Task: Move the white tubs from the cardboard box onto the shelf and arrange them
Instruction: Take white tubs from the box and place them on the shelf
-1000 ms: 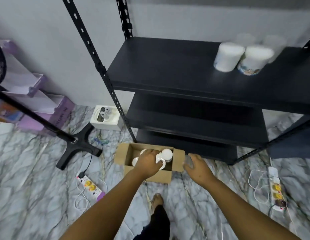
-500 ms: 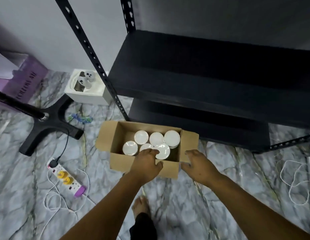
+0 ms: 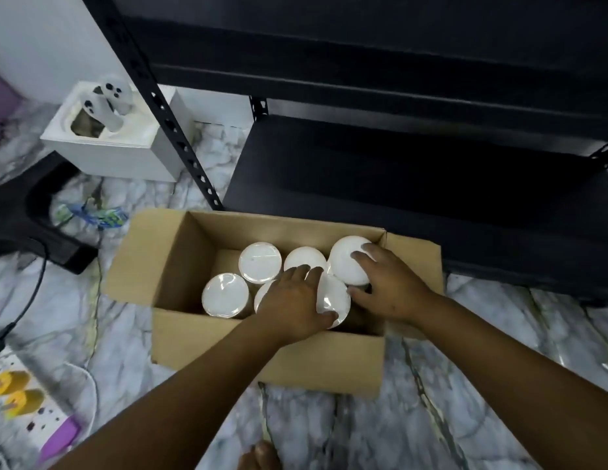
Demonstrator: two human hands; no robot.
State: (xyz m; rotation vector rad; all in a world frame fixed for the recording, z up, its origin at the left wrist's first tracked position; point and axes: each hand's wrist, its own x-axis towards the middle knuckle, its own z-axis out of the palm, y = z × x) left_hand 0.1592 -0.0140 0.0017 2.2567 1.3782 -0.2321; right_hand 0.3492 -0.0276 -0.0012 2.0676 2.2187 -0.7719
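On the marble floor (image 3: 465, 418) before the black shelf (image 3: 397, 171), we reach into the cardboard box (image 3: 268, 354), left hand (image 3: 292, 300) and right hand (image 3: 391, 286) each curled around one white tub (image 3: 333, 300), ready for lifting both together.

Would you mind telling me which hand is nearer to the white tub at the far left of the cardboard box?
The left hand. It is just right of that white tub; the right hand is further right, across the cardboard box, on other tubs.
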